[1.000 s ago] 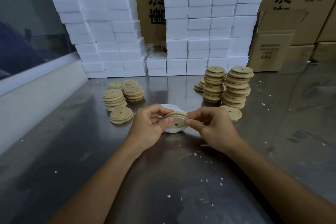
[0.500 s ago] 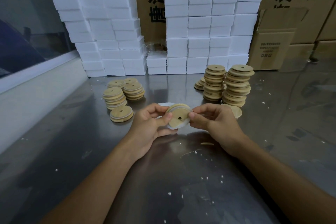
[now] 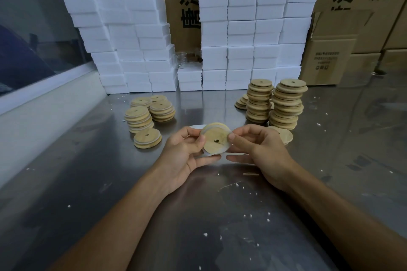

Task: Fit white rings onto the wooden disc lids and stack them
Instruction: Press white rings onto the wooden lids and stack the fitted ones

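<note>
Both hands hold one wooden disc lid (image 3: 214,139) with a centre hole, tilted up to face me above the metal table. A white ring (image 3: 217,150) runs round its rim. My left hand (image 3: 187,156) pinches the lid's left edge with the thumb. My right hand (image 3: 259,149) pinches the right edge. Short stacks of ringed lids (image 3: 139,119) sit at the left, with a single pair (image 3: 147,138) in front. Two tall stacks of bare lids (image 3: 286,103) stand at the right. One loose lid (image 3: 284,135) lies behind my right hand.
White rings (image 3: 196,126) lie flat on the steel table (image 3: 88,171) behind the hands. Walls of white foam boxes (image 3: 248,28) and cardboard cartons (image 3: 330,55) line the back. A raised ledge (image 3: 33,114) runs along the left. White crumbs dot the table.
The lid has been tipped up from nearly flat to face me, and both hands have lifted slightly with it. The white ring sits further round the rim.
</note>
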The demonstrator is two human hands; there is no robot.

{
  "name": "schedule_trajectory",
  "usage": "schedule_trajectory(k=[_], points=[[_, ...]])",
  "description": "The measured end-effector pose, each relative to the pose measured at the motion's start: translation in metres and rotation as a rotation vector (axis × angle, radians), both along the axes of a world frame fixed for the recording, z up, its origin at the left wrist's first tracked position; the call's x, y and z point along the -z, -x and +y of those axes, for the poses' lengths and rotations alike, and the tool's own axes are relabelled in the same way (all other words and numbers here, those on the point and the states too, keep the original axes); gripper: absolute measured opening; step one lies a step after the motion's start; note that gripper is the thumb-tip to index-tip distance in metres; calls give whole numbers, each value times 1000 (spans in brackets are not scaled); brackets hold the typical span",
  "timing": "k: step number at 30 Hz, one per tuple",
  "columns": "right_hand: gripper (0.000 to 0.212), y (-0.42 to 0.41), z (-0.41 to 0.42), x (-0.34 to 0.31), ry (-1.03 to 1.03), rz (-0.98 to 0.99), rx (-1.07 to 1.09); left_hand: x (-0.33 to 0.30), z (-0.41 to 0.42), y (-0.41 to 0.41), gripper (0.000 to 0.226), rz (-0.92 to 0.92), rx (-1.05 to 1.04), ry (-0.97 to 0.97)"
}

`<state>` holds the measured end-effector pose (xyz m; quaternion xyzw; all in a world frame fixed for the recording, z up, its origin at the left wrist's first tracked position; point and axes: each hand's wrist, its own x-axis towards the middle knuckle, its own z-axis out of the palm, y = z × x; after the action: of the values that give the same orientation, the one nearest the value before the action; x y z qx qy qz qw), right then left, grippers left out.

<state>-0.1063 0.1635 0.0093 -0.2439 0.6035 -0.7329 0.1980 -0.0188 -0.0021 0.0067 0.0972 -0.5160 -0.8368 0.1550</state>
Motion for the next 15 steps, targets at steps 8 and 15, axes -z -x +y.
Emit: schedule_trajectory(k=[8,15], points=[[2,-6,-6,5,-229,660,216,1,12,0,30,135,-284,854],[8,-5,-4,4,-209,824,248,-5,15,0,18,168,-355,796]])
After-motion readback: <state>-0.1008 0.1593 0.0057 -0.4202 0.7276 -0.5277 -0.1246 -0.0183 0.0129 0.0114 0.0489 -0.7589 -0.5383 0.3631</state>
